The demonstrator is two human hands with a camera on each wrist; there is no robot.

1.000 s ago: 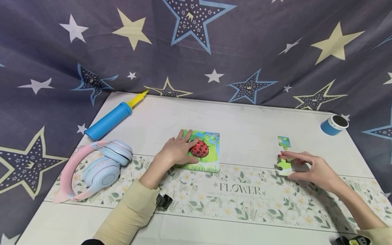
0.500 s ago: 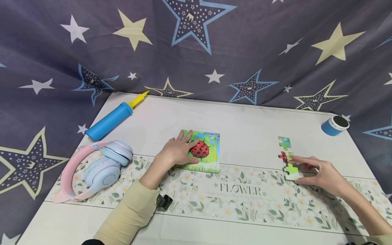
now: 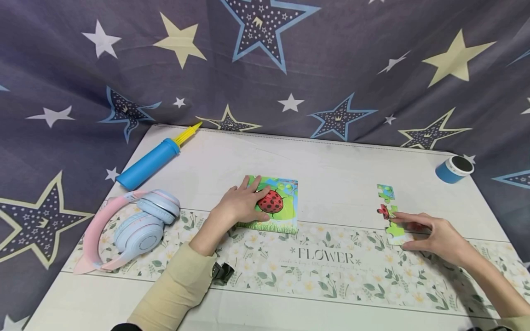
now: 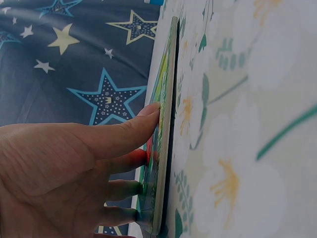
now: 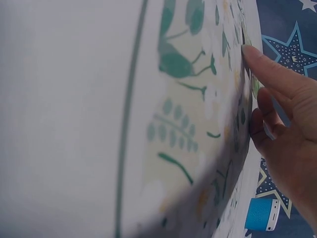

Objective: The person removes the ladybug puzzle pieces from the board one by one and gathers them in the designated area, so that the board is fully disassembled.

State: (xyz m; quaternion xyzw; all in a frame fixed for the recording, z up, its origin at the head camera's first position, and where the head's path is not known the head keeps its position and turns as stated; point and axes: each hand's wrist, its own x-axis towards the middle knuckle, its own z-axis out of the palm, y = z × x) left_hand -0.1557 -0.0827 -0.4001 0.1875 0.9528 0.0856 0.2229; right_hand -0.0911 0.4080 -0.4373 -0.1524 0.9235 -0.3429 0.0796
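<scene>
My left hand [image 3: 241,205] rests with spread fingers on a ladybug jigsaw puzzle [image 3: 286,219] lying flat mid-table. Its fingers hide the puzzle's left part. In the left wrist view, the thumb lies against the near edge of the board. Over on the right, my right hand [image 3: 440,236] pinches a green puzzle piece [image 3: 395,231] between thumb and fingers, low at the tabletop. A piece with red on it [image 3: 383,211] sits against the green one's upper left; whether they interlock I cannot tell. Just beyond lies a blue-green puzzle piece [image 3: 386,192].
Pink and pale-blue headphones [image 3: 138,232] lie at the left. Behind them is a blue hand pump [image 3: 148,163] with a yellow nozzle. A small blue-and-white cylinder [image 3: 451,170] stands at the back right. A star-patterned curtain [image 3: 265,82] borders the table's far side.
My right hand has shifted slightly right and toward me, drawing the green piece with it and uncovering the piece with red. The left hand keeps its place on the puzzle.
</scene>
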